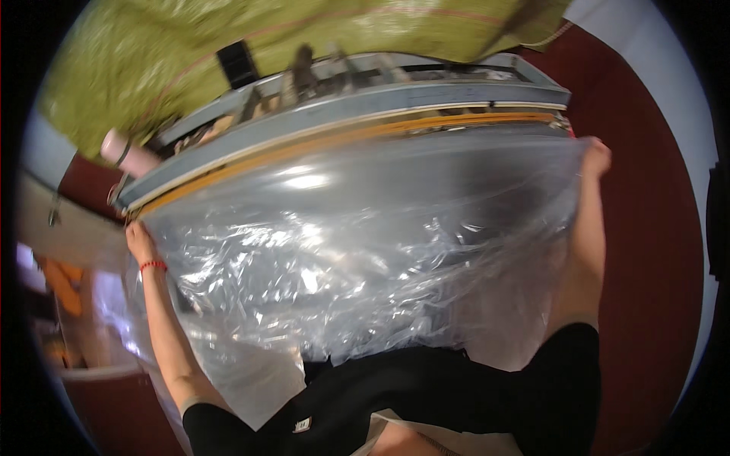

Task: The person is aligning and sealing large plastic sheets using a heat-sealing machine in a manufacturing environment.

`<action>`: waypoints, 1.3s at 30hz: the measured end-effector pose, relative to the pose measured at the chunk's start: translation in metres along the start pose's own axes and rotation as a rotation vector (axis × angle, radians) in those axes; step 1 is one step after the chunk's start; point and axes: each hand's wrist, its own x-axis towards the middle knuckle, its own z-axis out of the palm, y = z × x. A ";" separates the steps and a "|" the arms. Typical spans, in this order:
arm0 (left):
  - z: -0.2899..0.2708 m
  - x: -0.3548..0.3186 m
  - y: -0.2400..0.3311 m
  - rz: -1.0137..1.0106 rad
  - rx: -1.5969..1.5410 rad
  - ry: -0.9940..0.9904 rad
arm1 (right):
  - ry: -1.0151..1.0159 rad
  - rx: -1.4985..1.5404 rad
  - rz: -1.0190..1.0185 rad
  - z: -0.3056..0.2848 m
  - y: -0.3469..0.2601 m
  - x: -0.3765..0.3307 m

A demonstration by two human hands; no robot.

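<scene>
A wide sheet of clear plastic film (319, 251) stretches between my two hands, taut along its far edge and crumpled and shiny toward my body. My left hand (140, 242), with a red bead bracelet on the wrist, is closed on the film's far left corner. On the far right, my right hand (598, 157) grips the other corner with bent fingers. Both arms reach out wide. Just past the film's far edge runs an orange strip (334, 143) along a long grey metal frame (342, 105). What lies under the film is blurred by glare.
The frame's trough holds several loose items, hard to make out. A pink cylinder (129, 152) stands at its left end, and a black rectangular object (237, 64) is behind it. Yellow-green sheeting (190, 38) hangs at the back. Dark red floor (646, 251) shows on the right.
</scene>
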 end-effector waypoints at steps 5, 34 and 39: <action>-0.032 0.057 -0.092 0.096 0.141 0.055 | 0.079 0.551 -0.025 0.069 -0.052 -0.041; -0.014 0.043 -0.051 -0.019 -0.050 -0.155 | -0.251 0.782 -0.062 0.007 -0.082 -0.035; -0.033 -0.020 0.030 0.088 0.032 -0.332 | -0.027 0.495 0.154 -0.047 -0.034 -0.032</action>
